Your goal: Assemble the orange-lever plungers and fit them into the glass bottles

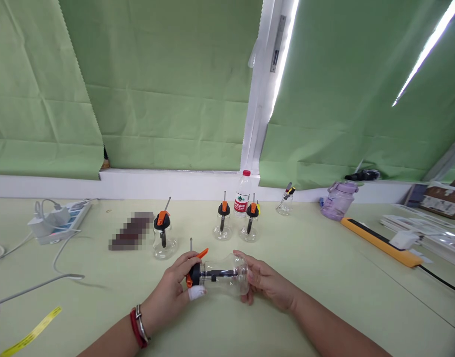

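Note:
A clear glass jar (227, 285) lies sideways between my two hands, just above or on the table. My left hand (175, 282), with a white wrap on the thumb, closes round its black and orange lid. My right hand (268, 282) cups the jar's rounded base. A long dark piece (223, 273) shows through the glass. An orange flap (202, 253) sticks out from the lid. Above my left fingers pokes a metal tip (191, 244); what it belongs to is hidden. Beyond stand similar lidded jars, one at the left (163, 245), one in the middle (222, 230) and another beside it (249, 230), each with a rod through its lid.
Behind the jars stands a red-capped water bottle (242, 196). An open glass jar (285, 207) with tools sits further right, then a purple bottle (338, 201) and an orange power strip (379, 242). At the left are a white power strip (63, 228), cables and a yellow strip (33, 332).

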`<state>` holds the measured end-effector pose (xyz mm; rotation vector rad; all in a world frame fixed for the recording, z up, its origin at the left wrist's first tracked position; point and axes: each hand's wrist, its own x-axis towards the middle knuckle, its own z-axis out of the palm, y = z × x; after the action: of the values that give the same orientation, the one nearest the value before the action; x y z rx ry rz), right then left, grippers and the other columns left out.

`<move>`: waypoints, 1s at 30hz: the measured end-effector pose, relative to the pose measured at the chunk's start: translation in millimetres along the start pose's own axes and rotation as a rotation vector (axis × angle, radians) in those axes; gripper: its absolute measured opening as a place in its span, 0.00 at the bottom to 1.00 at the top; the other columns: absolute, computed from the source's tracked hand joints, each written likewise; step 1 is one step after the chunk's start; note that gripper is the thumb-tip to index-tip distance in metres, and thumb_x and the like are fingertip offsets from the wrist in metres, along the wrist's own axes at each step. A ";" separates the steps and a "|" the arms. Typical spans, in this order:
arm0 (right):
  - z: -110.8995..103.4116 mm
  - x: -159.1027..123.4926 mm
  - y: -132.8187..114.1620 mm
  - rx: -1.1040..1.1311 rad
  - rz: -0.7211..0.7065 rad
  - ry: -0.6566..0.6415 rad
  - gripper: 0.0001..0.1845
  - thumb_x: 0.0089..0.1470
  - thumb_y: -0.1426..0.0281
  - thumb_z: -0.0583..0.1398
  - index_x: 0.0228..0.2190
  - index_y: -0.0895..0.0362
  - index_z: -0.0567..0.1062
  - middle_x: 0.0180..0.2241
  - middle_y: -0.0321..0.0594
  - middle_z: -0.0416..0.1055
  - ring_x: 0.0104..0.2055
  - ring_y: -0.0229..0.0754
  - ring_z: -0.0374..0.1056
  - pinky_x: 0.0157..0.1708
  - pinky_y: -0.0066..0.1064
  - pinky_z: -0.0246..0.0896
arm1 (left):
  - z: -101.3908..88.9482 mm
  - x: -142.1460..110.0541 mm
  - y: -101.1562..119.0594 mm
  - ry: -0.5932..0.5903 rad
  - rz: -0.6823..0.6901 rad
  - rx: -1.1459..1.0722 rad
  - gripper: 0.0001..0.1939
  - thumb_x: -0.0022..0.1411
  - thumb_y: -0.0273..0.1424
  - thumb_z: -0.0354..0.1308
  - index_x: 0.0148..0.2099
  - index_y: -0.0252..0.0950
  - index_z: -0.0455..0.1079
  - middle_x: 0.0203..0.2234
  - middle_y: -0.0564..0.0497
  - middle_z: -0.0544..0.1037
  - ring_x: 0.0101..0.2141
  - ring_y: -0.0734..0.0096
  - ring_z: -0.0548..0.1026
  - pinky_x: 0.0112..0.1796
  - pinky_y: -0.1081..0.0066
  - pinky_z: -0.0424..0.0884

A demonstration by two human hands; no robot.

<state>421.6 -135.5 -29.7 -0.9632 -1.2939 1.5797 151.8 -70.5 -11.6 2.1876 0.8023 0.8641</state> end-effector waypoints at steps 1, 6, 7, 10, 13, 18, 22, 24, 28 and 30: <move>0.1 1.0 1.6 0.002 0.016 0.008 0.41 0.53 0.52 0.58 0.61 0.53 0.51 0.39 0.46 0.70 0.27 0.39 0.71 0.25 0.30 0.63 | -0.1 -0.1 0.0 -0.004 0.001 0.007 0.24 0.55 0.38 0.62 0.54 0.41 0.69 0.54 0.42 0.68 0.54 0.53 0.66 0.51 0.61 0.68; 2.5 2.0 0.8 -0.056 0.062 0.034 0.40 0.54 0.44 0.49 0.59 0.56 0.58 0.31 0.42 0.71 0.20 0.35 0.66 0.18 0.26 0.58 | 0.4 -0.3 -1.6 -0.017 0.007 0.037 0.25 0.55 0.39 0.61 0.54 0.40 0.68 0.54 0.41 0.67 0.54 0.53 0.66 0.52 0.61 0.67; 2.8 1.2 -0.8 -0.067 0.058 0.033 0.40 0.54 0.44 0.48 0.59 0.56 0.57 0.31 0.43 0.71 0.21 0.35 0.67 0.19 0.26 0.59 | 0.6 0.0 -2.0 -0.020 0.007 0.044 0.25 0.55 0.39 0.61 0.54 0.39 0.67 0.54 0.41 0.67 0.54 0.53 0.66 0.52 0.61 0.67; 3.0 -2.2 -6.6 -0.074 -0.016 0.016 0.39 0.54 0.49 0.56 0.61 0.48 0.51 0.47 0.48 0.66 0.33 0.38 0.69 0.30 0.31 0.65 | 1.0 0.8 -3.2 -0.005 0.002 0.061 0.24 0.56 0.37 0.61 0.54 0.39 0.67 0.54 0.40 0.67 0.54 0.53 0.66 0.53 0.60 0.66; 2.0 -4.3 -10.7 -0.076 -0.095 -0.007 0.45 0.48 0.60 0.66 0.61 0.38 0.48 0.61 0.44 0.47 0.43 0.40 0.66 0.38 0.34 0.65 | 0.8 1.6 -3.1 0.014 0.002 0.060 0.23 0.56 0.36 0.61 0.54 0.39 0.66 0.52 0.41 0.68 0.54 0.55 0.67 0.52 0.60 0.67; -0.9 -1.5 -5.5 -0.067 -0.067 0.008 0.42 0.50 0.59 0.64 0.61 0.42 0.51 0.53 0.45 0.58 0.34 0.37 0.68 0.32 0.33 0.64 | 0.7 1.9 -1.3 -0.006 0.013 0.060 0.22 0.56 0.36 0.61 0.53 0.38 0.67 0.51 0.42 0.69 0.52 0.57 0.68 0.52 0.63 0.67; -0.2 1.7 1.8 -0.036 -0.019 0.037 0.38 0.54 0.52 0.58 0.61 0.53 0.53 0.34 0.41 0.68 0.27 0.37 0.68 0.27 0.30 0.62 | 2.0 0.7 -2.8 -0.023 0.001 0.084 0.24 0.55 0.38 0.61 0.53 0.37 0.67 0.53 0.41 0.67 0.54 0.55 0.66 0.54 0.62 0.65; 1.1 3.3 3.5 -0.036 0.005 0.064 0.36 0.55 0.48 0.53 0.59 0.56 0.57 0.30 0.40 0.68 0.23 0.34 0.65 0.23 0.28 0.59 | 2.5 -0.1 -3.9 -0.030 0.001 0.091 0.25 0.55 0.39 0.61 0.54 0.37 0.66 0.55 0.40 0.66 0.55 0.55 0.65 0.53 0.62 0.66; 3.1 3.6 1.3 -0.072 0.017 0.057 0.37 0.55 0.45 0.49 0.58 0.57 0.60 0.33 0.44 0.70 0.23 0.35 0.66 0.21 0.28 0.59 | 2.0 -0.7 -4.9 -0.035 0.015 0.104 0.25 0.56 0.39 0.60 0.55 0.37 0.65 0.56 0.40 0.65 0.56 0.55 0.65 0.54 0.62 0.66; 3.3 1.4 -2.5 -0.070 -0.026 0.039 0.36 0.54 0.48 0.53 0.59 0.51 0.57 0.45 0.49 0.67 0.31 0.39 0.69 0.27 0.31 0.63 | 1.3 -0.7 -5.1 -0.032 0.011 0.112 0.25 0.56 0.39 0.60 0.55 0.37 0.65 0.55 0.40 0.66 0.56 0.55 0.65 0.54 0.62 0.65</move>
<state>418.4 -135.0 -26.7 -1.0116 -1.3376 1.4973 150.8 -68.4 -16.4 2.2999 0.8416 0.8046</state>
